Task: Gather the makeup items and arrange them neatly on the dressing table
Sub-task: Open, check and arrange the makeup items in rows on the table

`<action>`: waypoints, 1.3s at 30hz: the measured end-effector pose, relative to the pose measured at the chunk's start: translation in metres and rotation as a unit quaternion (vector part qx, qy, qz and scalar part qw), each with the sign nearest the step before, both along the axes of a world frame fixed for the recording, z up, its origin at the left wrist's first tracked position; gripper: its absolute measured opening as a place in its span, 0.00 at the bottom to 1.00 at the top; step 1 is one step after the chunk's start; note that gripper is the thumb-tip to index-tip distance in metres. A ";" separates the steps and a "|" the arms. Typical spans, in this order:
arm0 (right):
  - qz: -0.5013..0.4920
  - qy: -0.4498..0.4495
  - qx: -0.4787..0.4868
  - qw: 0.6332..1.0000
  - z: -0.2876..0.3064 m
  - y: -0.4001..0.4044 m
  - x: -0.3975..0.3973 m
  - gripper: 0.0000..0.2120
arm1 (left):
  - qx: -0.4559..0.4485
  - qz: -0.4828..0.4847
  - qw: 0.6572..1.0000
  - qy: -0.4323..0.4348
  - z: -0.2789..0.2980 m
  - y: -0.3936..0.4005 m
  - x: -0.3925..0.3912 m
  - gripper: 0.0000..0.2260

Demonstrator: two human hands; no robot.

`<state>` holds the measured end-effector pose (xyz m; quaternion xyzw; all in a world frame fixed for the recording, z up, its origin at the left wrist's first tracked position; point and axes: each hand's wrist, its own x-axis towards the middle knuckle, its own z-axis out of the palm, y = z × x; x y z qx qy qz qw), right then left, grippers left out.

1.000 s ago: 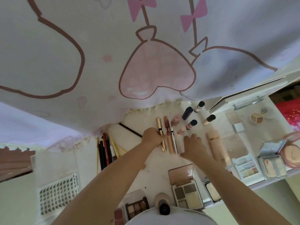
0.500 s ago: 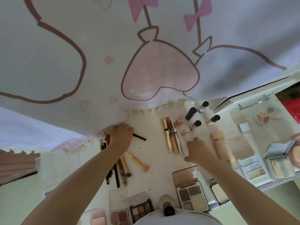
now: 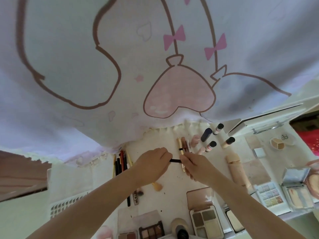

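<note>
The left hand (image 3: 151,163) had left the pencils (image 3: 121,161) for the centre; both hands' fingers pinched a slim black pencil (image 3: 175,160). The right hand (image 3: 195,165) lay beside smooth gold tubes (image 3: 181,145) on the counter (image 3: 174,185).

The dressing table (image 3: 155,144) offered one open strip of bare surface, running from the curtain hem (image 3: 164,130) down toward the near edge, between the pencil bundle (image 3: 121,161) on the left and the gold tube (image 3: 180,145) with its neighbouring sticks on the right. Both hands occupied the middle of this strip: left hand (image 3: 151,163) and right hand (image 3: 195,165) gripped a thin black pencil (image 3: 175,160) between them. A sponge-tipped applicator (image 3: 158,187) lay below the left wrist. The near end was blocked by eyeshadow palettes (image 3: 204,219). Small bottles (image 3: 211,145) crowded the far right; the curtain overhung the rear.
</note>
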<state>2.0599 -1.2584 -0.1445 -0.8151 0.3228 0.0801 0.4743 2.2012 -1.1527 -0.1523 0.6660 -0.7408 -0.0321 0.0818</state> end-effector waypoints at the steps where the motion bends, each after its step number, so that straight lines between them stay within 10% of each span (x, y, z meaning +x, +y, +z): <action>1: -0.015 -0.014 0.024 1.000 0.003 0.002 0.000 0.17 | 0.013 0.027 1.000 0.010 0.009 0.004 -0.003 0.13; 5: -0.039 -0.054 0.091 0.994 0.019 0.006 -0.007 0.18 | 0.109 0.070 0.991 0.022 0.018 0.020 -0.005 0.13; 21: 0.094 -0.094 -0.180 0.975 0.075 0.017 -0.047 0.14 | 0.132 0.181 0.966 0.128 0.047 0.049 0.017 0.08; 25: -0.038 -0.125 -0.149 0.980 0.096 -0.012 -0.060 0.16 | 0.143 0.247 0.954 0.097 0.057 0.077 0.054 0.10; 39: 0.039 -0.149 -0.101 0.983 0.094 0.016 -0.017 0.14 | 0.090 0.197 0.962 0.166 0.067 0.065 0.009 0.07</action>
